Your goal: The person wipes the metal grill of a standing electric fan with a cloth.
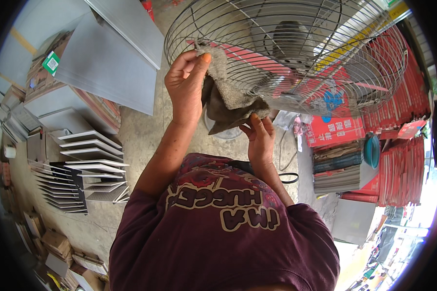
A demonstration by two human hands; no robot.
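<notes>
A grey-brown, worn cloth (222, 72) hangs between my two hands. My left hand (187, 87) pinches its upper corner between thumb and fingers, higher and farther from me. Lower and to the right, my right hand (260, 137) grips another edge, thumb on top. The cloth sags in folds, its darker side showing beneath. Right behind it stands a large fan with a round wire cage (296, 53); the cloth overlaps the cage's near left side, but whether it touches the wires I cannot tell. Red blades (255, 58) and a dark motor (291, 39) show through the wires.
Large grey panels (111, 63) stand at the left, with several white-edged tiles (94, 150) fanned out below them. Red cartons (400, 169) are stacked at the right beside a teal roll (371, 151). A black cable loop (289, 178) lies near my right forearm on the concrete floor (145, 140).
</notes>
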